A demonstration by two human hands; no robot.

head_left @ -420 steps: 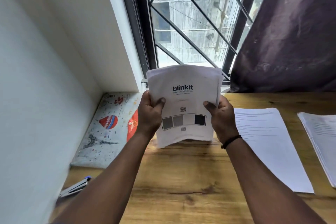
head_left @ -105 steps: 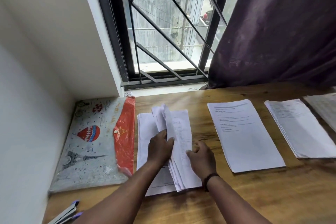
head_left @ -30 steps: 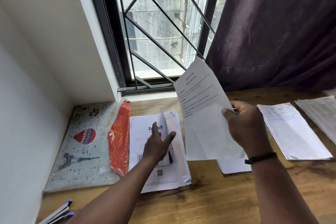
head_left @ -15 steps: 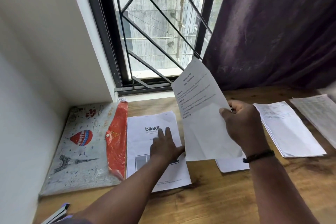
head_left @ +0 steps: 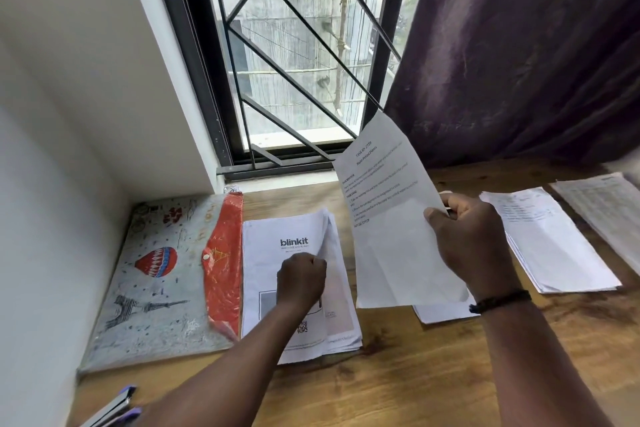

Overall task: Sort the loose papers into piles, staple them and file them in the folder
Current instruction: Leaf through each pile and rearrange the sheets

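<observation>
One sheet (head_left: 391, 218) pinched in right hand (head_left: 471, 246), directly above its pile (head_left: 440, 314); left hand (head_left: 301, 279) grips stack (head_left: 277, 288) leftward.

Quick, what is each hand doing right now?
Left hand: pinching a page edge of the blinkit stack.
Right hand: holding up a printed sheet.

printed sheet (head_left: 391, 218) held up; blinkit stack (head_left: 277, 288) beside folder (head_left: 156, 274).
</observation>
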